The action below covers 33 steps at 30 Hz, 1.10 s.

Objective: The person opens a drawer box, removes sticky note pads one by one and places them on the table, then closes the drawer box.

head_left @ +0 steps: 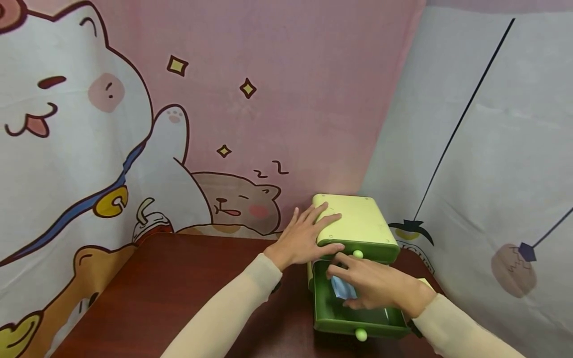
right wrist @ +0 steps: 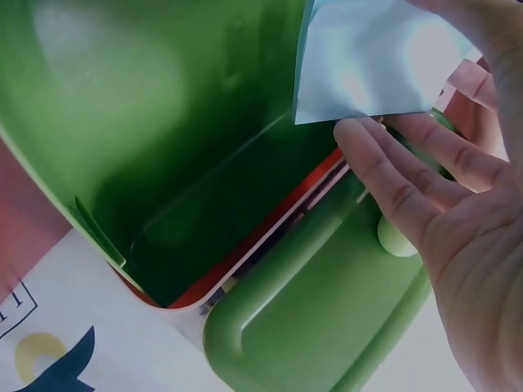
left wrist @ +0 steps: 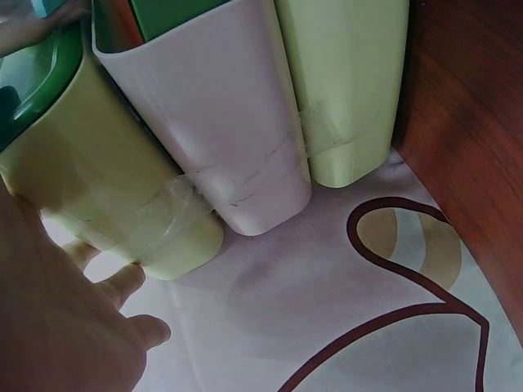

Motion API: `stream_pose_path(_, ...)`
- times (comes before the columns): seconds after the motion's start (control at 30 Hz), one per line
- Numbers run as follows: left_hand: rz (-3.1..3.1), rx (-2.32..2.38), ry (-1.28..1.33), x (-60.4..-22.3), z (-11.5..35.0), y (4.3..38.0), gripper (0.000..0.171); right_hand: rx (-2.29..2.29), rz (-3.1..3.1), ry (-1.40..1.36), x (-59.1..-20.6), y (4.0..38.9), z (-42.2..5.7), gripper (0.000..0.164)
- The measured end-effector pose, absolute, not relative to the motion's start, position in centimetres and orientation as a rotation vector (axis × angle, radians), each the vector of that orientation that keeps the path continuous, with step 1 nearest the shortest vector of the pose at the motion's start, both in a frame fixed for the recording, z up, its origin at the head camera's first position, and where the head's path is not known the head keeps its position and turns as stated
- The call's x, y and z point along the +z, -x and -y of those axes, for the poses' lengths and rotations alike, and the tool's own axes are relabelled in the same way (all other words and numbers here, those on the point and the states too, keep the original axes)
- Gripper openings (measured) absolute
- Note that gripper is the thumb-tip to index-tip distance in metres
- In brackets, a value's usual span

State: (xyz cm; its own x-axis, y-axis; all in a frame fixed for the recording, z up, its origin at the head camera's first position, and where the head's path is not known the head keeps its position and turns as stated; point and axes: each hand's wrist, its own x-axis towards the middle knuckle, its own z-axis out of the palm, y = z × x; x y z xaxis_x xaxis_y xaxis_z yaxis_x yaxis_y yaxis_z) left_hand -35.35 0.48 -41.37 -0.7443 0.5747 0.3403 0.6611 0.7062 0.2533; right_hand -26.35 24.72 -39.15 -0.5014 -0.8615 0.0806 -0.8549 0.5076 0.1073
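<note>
A small drawer cabinet with a pale yellow top (head_left: 353, 216) stands at the right of the table. Its upper green drawer (head_left: 378, 252) is closed, while the green drawer below (head_left: 335, 325) is pulled out. My left hand (head_left: 302, 236) rests on the cabinet's top left edge, fingers spread. Over the open drawer, my right hand (head_left: 373, 283) pinches a light blue, flat, paper-like piece (right wrist: 372, 61) between thumb and fingers. Part of that piece is hidden by the hand. In the left wrist view, a pink tier (left wrist: 204, 114) sits between two pale yellow ones.
A round light green knob (head_left: 360, 334) sticks out from the open drawer's front. The dark red-brown table (head_left: 188, 293) extends to the left. Behind it hangs a cloth backdrop (head_left: 304, 99) with cartoon animals. Clear tape (left wrist: 163, 212) runs across the cabinet tiers.
</note>
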Motion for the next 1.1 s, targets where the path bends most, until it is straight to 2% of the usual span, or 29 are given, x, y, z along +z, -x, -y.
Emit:
stream_pose_path(0.47, 2.681, -0.518, 0.994, -41.4, -0.4, 35.3, 0.084, 0.098, 2.427, -1.539, -38.9, 25.7, -25.8, 0.063)
stream_pose_path(0.67, 2.680, -0.497, 0.989, -41.3, -0.4, 35.3, 0.085, 0.136, 2.390, -1.499, -38.9, 25.4, -26.2, 0.061)
stream_pose_path(1.1, 2.689, -0.479, 0.977, -41.2, -0.4, 35.2, 0.085, 0.139, 2.275, -1.387, -39.4, 24.4, -27.0, 0.067)
